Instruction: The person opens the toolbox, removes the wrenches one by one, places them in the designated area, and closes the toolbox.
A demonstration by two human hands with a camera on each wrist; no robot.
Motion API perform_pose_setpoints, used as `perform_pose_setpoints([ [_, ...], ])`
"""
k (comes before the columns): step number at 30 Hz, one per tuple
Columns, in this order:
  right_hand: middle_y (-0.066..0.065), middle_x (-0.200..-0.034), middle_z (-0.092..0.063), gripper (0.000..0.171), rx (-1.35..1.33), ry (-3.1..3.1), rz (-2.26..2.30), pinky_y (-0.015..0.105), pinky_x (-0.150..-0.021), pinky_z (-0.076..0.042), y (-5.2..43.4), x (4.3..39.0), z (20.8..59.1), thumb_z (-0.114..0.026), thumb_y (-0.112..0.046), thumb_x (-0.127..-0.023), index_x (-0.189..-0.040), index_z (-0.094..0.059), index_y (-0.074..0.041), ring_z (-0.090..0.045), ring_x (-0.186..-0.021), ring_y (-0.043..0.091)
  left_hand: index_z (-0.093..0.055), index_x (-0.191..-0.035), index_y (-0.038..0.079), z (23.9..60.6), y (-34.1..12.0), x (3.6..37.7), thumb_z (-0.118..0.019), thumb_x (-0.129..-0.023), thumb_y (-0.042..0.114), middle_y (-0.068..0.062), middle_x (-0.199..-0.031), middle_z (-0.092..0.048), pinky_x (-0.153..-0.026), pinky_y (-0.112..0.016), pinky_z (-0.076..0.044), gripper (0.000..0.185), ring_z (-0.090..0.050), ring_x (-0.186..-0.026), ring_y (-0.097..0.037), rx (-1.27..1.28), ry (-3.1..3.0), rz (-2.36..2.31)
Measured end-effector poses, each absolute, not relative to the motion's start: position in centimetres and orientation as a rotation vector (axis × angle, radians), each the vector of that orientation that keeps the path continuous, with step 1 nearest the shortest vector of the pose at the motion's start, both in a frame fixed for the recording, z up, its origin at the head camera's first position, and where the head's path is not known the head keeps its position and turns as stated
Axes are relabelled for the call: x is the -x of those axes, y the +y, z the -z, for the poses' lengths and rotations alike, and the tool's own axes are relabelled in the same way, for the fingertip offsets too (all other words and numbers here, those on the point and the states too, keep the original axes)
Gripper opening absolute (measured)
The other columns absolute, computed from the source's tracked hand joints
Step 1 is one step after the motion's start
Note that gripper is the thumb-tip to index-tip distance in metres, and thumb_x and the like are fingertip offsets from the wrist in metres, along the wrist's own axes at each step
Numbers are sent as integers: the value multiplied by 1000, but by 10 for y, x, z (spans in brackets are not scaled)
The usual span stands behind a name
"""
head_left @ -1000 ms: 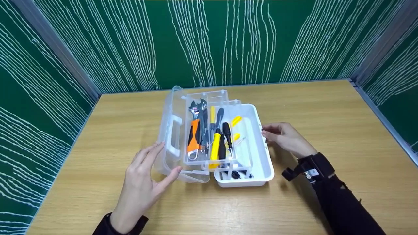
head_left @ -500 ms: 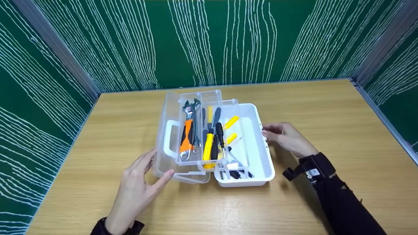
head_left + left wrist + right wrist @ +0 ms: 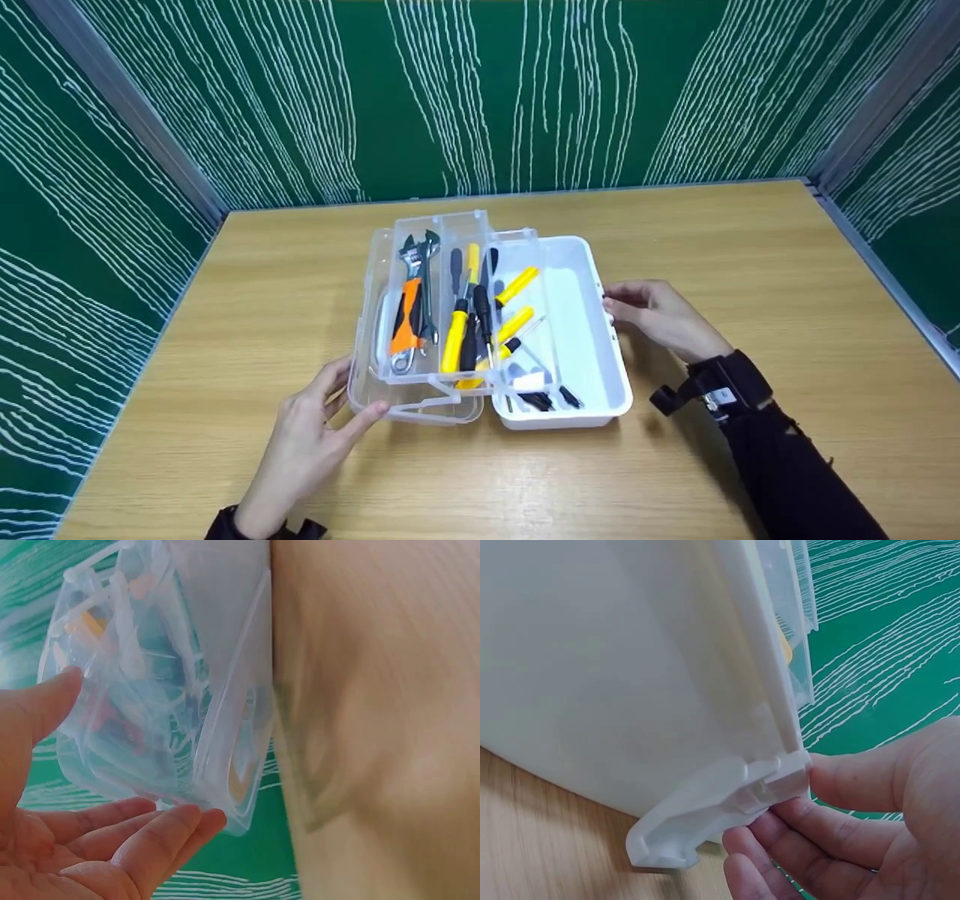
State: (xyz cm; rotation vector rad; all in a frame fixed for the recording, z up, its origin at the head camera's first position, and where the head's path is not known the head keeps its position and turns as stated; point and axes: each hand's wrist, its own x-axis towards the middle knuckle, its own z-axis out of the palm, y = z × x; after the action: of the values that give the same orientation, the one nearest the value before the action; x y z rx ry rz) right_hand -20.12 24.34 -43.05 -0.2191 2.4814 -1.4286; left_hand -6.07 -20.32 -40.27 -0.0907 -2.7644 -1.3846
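Note:
A toolbox with a white base [image 3: 589,330] lies open on the table, its clear lid [image 3: 416,411] swung out to the left. My left hand [image 3: 311,420] is at the lid's front left corner. Its thumb touches the front edge and its nearly straight fingers support the left side, as the left wrist view shows. With my right hand [image 3: 664,319] I pinch the white latch [image 3: 720,806] on the base's right side. Clear stepped trays [image 3: 420,377] carry an orange-handled adjustable wrench [image 3: 407,319], a dark wrench [image 3: 427,292], and several yellow and black screwdrivers [image 3: 454,337].
More yellow-handled tools [image 3: 517,285] and small black pieces [image 3: 571,397] lie in the base. The wooden table [image 3: 750,247] extends around the box. Green panels [image 3: 495,97] with white lines stand at the back and both sides.
The lid has swung further down to the left with my left hand following it. The trays have shifted left and spread, showing more of the base. My right hand has stayed at the latch.

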Motion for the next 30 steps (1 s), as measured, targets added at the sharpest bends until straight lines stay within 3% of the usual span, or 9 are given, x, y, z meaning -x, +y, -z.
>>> perform_pose_setpoints([
  [5, 27, -143, -66, 49, 216, 2475, 1439, 49, -116, -50, 242, 200, 430, -61, -23, -110, -148, -56, 7, -65, -129, 35, -55, -152, 2, 409, -206, 61, -81, -97, 27, -26, -156, -56, -107, -43, -55, 66, -58, -142, -44, 43, -2827, 1402],
  [9, 27, -144, -65, 50, 213, 2469, 1446, 47, -116, -51, 241, 199, 430, -61, -23, -110, -149, -56, 7, -64, -131, 36, -54, -152, 1, 413, -207, 61, -81, -98, 27, -26, -153, -59, -107, -47, -56, 66, -60, -140, -44, 5, -2853, 1405],
  [13, 27, -143, -66, 49, 222, 2476, 1447, 40, -114, -50, 241, 198, 428, -60, -23, -110, -148, -56, 8, -64, -131, 36, -56, -150, 0, 417, -207, 63, -81, -97, 26, -26, -150, -62, -106, -46, -57, 65, -63, -137, -42, 4, -2846, 1421],
  [15, 27, -143, -66, 49, 232, 2477, 1452, 41, -115, -49, 241, 198, 428, -60, -23, -110, -148, -57, 8, -63, -131, 37, -56, -150, 0, 419, -208, 64, -82, -96, 25, -26, -149, -63, -106, -43, -57, 64, -64, -137, -41, 10, -2837, 1429],
  [18, 28, -143, -66, 48, 225, 2475, 1465, 54, -120, -45, 242, 198, 429, -61, -23, -110, -147, -57, 7, -62, -132, 39, -56, -150, 1, 420, -208, 66, -82, -96, 22, -26, -150, -62, -106, -41, -57, 64, -64, -136, -41, 13, -2833, 1457],
  [20, 28, -144, -65, 48, 223, 2474, 1479, 57, -121, -43, 243, 199, 429, -61, -24, -110, -148, -57, 7, -62, -133, 40, -55, -151, 1, 421, -208, 68, -82, -96, 22, -26, -150, -62, -106, -39, -57, 65, -65, -137, -41, 14, -2831, 1480],
  [30, 26, -151, -61, 50, 127, 2478, 1517, 54, -125, -40, 252, 204, 430, -56, -24, -112, -153, -53, 5, -57, -139, 39, -53, -153, 0, 429, -201, 90, -80, -97, 25, -27, -154, -58, -109, -37, -55, 67, -62, -140, -40, 41, -2863, 1561],
])
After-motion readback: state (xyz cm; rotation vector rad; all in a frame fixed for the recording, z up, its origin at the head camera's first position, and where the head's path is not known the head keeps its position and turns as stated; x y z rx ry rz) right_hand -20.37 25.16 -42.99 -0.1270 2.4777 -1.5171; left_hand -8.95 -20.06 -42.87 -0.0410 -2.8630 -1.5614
